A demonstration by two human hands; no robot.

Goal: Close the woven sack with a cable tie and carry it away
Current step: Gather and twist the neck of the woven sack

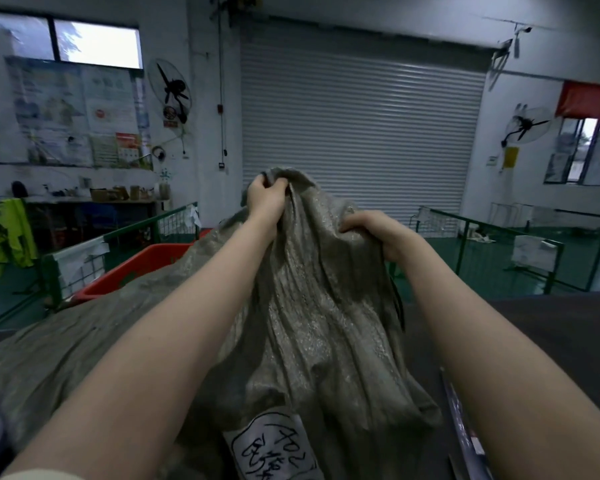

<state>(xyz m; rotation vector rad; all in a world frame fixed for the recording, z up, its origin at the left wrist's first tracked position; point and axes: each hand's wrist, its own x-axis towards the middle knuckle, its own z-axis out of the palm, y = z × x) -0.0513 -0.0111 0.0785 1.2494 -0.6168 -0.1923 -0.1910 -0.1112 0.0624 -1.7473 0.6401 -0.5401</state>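
- The sack [326,323] is lying in the centre foreground, its long axis running near to far, its gathered mouth pointing up and away.
- The left hand [265,197] is gripping the bunched top.
- The right hand [378,232] is clutching a fold lower right.

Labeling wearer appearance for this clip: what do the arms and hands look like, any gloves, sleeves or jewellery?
Both are bare: no gloves on the left hand or right hand, and no watch, bands or rings in view. The forearms are uncovered up to the bottom of the picture. A pale strip at the lower left corner may be a sleeve edge; too little shows to tell.
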